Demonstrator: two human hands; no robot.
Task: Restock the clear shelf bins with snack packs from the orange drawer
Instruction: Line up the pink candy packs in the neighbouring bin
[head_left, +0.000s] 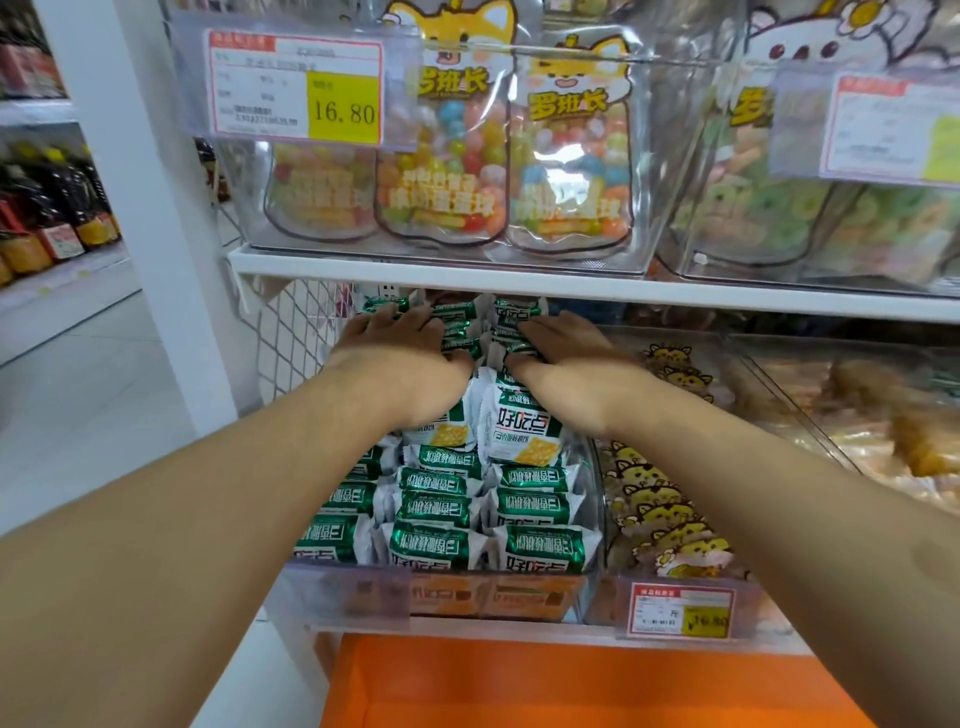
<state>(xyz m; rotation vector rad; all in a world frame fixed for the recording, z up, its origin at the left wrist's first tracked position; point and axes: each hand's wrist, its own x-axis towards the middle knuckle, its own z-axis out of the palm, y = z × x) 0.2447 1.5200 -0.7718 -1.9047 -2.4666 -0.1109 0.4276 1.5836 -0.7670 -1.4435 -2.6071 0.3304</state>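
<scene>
A clear shelf bin (447, 597) on the lower shelf is full of green-and-white snack packs (441, 545) in rows. Both my hands reach deep into its back, under the upper shelf. My left hand (400, 348) lies flat, palm down, on the packs at the back left, fingers spread and straight. My right hand (561, 345) lies the same way on the back right packs, fingers pointing inward. Between the two hands several packs (483, 327) are bunched and stand up. The orange drawer (571, 680) is open below the bin at the bottom edge; its contents are out of view.
The upper shelf (519, 273) carries clear bins of colourful candy bags (566, 156) with a price tag (296, 85). Right of my bin stand bins of yellow cat-print packs (660, 509) and pastries (872, 410). A white wire grid (291, 338) closes the left side. Bottles (47, 208) line a far-left shelf.
</scene>
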